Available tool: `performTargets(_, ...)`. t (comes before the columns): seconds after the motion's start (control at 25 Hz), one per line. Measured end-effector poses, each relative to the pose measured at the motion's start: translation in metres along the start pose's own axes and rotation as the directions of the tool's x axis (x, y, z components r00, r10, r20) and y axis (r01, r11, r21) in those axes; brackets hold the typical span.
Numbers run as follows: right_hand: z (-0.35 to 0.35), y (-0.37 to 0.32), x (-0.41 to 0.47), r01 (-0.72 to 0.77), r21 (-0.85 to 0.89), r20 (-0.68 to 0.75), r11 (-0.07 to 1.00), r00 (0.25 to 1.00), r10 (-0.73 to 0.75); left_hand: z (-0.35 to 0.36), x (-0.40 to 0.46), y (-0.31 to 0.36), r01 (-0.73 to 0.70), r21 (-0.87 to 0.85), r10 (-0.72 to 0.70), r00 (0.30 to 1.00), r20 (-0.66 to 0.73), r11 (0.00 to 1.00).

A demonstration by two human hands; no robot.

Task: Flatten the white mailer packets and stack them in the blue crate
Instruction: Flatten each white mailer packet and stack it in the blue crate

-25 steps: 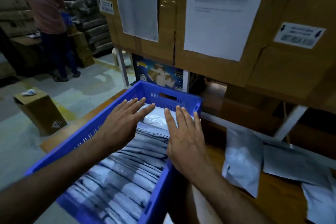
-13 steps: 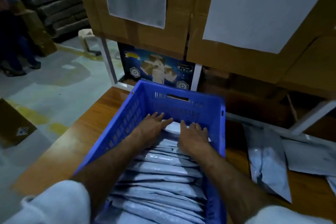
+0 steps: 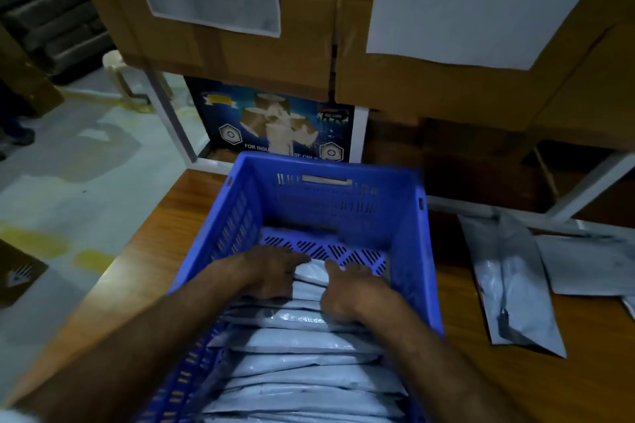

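Both hands down inside the blue slotted plastic crate [image 3: 330, 203], head view only. Left hand [image 3: 271, 273] lies palm-down on the far end of the row of white plastic mailer packets [image 3: 302, 340], fingers fairly straight and reaching toward the far wall. Right hand [image 3: 350, 288] sits just beside it, also palm-down, fingers spread a little over the same end packet. Neither hand curls round anything we can make out; both look relaxed and pressing, not gripping. Fingertips are partly blurred.

We judge the press is there to squeeze the end packet flat and hold the row packed toward us, so the bare slotted floor [image 3: 343, 251] beyond the fingers stays free for more.

Packets lie overlapped like shingles, one behind the next, filling the crate from its near end up to the hands. Each packet's long axis runs across the crate, side wall to side wall; the row itself runs along the crate's length, away from us.

Crate sits on the brown wooden counter [image 3: 154, 251], long side pointing toward the stacked brown cardboard cartons [image 3: 309, 45].

Loose grey-white mailer packets [image 3: 508, 285] lie on the counter to the right, outside the crate, the nearest with its long axis roughly parallel to the crate's side wall. These look not yet packed, so we judge the job is well along but unfinished.
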State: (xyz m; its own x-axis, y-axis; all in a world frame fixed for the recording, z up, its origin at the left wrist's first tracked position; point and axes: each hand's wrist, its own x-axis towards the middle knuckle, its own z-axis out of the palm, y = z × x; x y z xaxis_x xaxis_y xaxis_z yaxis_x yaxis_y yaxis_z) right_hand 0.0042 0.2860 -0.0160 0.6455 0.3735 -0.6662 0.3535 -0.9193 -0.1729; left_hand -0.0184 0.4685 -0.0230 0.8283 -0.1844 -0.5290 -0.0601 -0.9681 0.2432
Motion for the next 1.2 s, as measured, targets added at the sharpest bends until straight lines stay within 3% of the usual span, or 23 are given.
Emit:
performTargets(0.28,0.006,-0.011,0.001,-0.057,0.020,0.027,0.998,0.998,0.056,0.005,-0.016,0.015,0.078,0.235,-0.084,0.996,0.016,0.969)
performTargets(0.4,0.001,-0.011,-0.006,-0.040,-0.031,-0.018,0.999,0.999,0.039,0.003,-0.034,0.027,0.171,0.324,-0.127,0.980,-0.151,0.930)
performTargets(0.52,-0.008,-0.006,-0.041,-0.003,-0.161,-0.253,0.987,0.967,-0.039,0.003,-0.053,0.049,0.214,0.347,-0.086,0.932,-0.351,0.913)
performTargets(0.6,-0.010,0.012,-0.073,0.075,-0.189,-0.519,0.979,0.839,-0.165,0.002,-0.062,0.078,0.215,0.287,-0.072,0.896,-0.438,0.933)
performTargets(0.68,-0.009,0.049,-0.100,0.199,-0.171,-0.765,0.965,0.590,-0.257,-0.002,-0.070,0.118,0.182,0.238,-0.023,0.837,-0.547,0.954)
performTargets(0.72,-0.007,0.074,-0.108,0.274,-0.139,-0.824,0.951,0.501,-0.265,-0.004,-0.073,0.140,0.166,0.211,-0.012,0.812,-0.583,0.963)
performTargets(0.76,-0.004,0.102,-0.113,0.334,-0.119,-0.842,0.935,0.466,-0.273,-0.009,-0.074,0.162,0.164,0.185,-0.014,0.784,-0.621,0.969)
performTargets(0.84,0.006,0.166,-0.117,0.351,-0.100,-0.816,0.931,0.507,-0.279,-0.023,-0.078,0.210,0.181,0.134,-0.045,0.740,-0.671,0.974)
performTargets(0.92,0.023,0.234,-0.113,0.302,-0.101,-0.756,0.948,0.596,-0.270,-0.034,-0.074,0.265,0.251,0.150,-0.103,0.769,-0.631,0.956)
performTargets(1.0,0.039,0.294,-0.103,0.258,-0.128,-0.686,0.958,0.674,-0.273,-0.034,-0.058,0.320,0.267,0.167,-0.098,0.754,-0.650,0.949)
performTargets(1.08,0.045,0.347,-0.094,0.231,-0.143,-0.610,0.962,0.745,-0.269,-0.012,-0.026,0.378,0.252,0.219,-0.086,0.817,-0.570,0.943)
performTargets(1.2,0.032,0.414,-0.076,0.243,-0.196,-0.574,0.950,0.757,-0.312,0.061,0.045,0.436,0.275,0.082,-0.219,0.887,-0.407,0.958)
